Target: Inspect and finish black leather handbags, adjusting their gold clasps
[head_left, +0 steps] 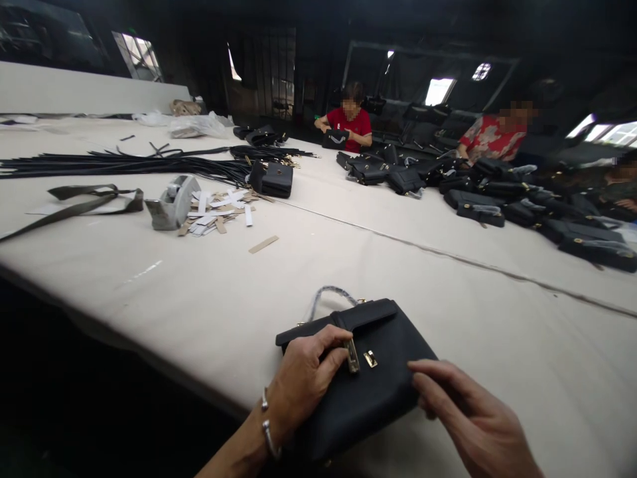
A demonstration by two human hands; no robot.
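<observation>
A black handbag lies tilted on the table in front of me, its wrapped handle arching at the far side. My left hand pinches the metal clasp plate on the flap's strap between thumb and index finger. Just right of that plate, a gold turn lock shows on the bag's front. At the bag's right edge is my right hand, thumb and fingers drawn together. Whatever its fingertips may hold is too small to make out.
A tape dispenser stands beside scattered paper strips. Black straps and another black bag lie beyond. Many black bags cover the right side. A person in red handles a bag across the table; other people are at the right.
</observation>
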